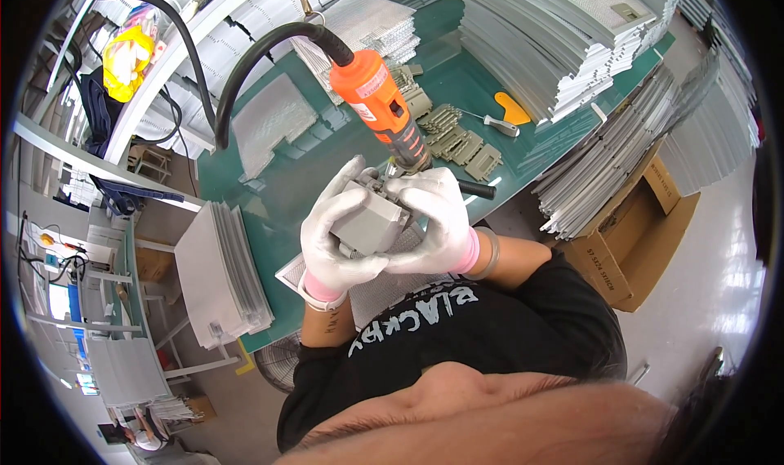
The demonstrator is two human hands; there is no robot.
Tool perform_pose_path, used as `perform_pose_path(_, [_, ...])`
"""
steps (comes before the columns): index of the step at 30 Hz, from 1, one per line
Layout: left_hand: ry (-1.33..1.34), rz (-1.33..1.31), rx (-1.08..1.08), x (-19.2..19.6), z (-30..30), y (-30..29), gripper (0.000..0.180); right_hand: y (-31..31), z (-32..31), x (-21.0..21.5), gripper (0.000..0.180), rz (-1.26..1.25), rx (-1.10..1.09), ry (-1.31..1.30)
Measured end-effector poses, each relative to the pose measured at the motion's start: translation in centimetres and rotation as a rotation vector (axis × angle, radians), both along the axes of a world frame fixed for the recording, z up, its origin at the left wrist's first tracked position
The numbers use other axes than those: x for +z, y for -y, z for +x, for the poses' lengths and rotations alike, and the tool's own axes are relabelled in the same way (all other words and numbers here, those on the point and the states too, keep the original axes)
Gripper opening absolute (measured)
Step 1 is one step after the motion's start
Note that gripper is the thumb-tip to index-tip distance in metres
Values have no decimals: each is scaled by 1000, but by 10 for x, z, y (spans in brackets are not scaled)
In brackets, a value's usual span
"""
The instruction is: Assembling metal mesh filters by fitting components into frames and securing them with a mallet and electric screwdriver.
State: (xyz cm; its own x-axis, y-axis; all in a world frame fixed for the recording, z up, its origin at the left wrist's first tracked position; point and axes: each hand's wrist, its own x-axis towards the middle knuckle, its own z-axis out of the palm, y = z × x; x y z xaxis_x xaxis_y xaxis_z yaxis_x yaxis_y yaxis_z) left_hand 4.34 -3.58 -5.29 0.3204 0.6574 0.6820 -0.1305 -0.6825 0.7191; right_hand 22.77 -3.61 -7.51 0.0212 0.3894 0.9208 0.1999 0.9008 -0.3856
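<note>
My left hand (327, 235) and my right hand (437, 220), both in white gloves with pink cuffs, are closed round a grey blocky part (371, 220). It may be a small stack of parts; the fingers hide its sides. Just beyond it an orange angle grinder (377, 97) hangs nose down on a thick black cable, its black side handle (477, 189) beside my right hand. Whether the grinder's lower end touches the part is hidden. Behind the grinder, several greenish-grey molded parts (465, 148) lie in a row on the green table (445, 44).
A screwdriver (500, 125) and an orange flat piece (512, 108) lie on the table. Tall stacks of perforated white panels (563, 48) stand at the far right. More panels (224, 273) lean at the left. An open cardboard box (629, 244) sits on the floor at right.
</note>
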Motion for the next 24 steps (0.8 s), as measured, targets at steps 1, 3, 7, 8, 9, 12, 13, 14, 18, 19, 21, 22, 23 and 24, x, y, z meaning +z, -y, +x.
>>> perform_pose_path(1, [-13,0,30,1,1,1,80,-1,0,0,78,16,-14,-8])
perform_pose_path(3, [-27,0,65,1,2,2,78,-3,0,2,78,34,-7,-16])
perform_pose_path(7, [-37,50,119,2,3,2,70,-6,5,-2,69,5,46,82])
perform_pose_path(8, [-64,78,168,4,3,4,68,-9,10,-3,69,5,47,83])
perform_pose_path(9, [-63,77,168,4,4,5,68,-14,15,-4,65,24,109,90])
perform_pose_path(12, [-123,114,251,6,7,6,66,-15,19,5,44,14,195,76])
perform_pose_path(13, [-126,125,267,5,9,7,67,-16,19,3,38,38,157,97])
perform_pose_path(14, [-128,138,284,6,10,7,67,-17,19,3,32,64,120,119])
perform_pose_path(18, [-126,138,274,7,9,7,66,-15,22,2,24,29,175,123])
perform_pose_path(19, [-137,155,292,8,10,7,66,-16,24,3,24,30,176,123])
perform_pose_path(21, [-149,173,315,9,11,7,65,-17,29,4,25,12,246,94])
perform_pose_path(22, [-140,164,320,10,11,7,65,-17,32,7,25,13,248,94])
perform_pose_path(23, [-128,152,325,9,10,7,64,-16,36,11,27,70,199,160])
perform_pose_path(24, [-126,150,327,9,9,6,64,-16,38,13,28,127,150,226])
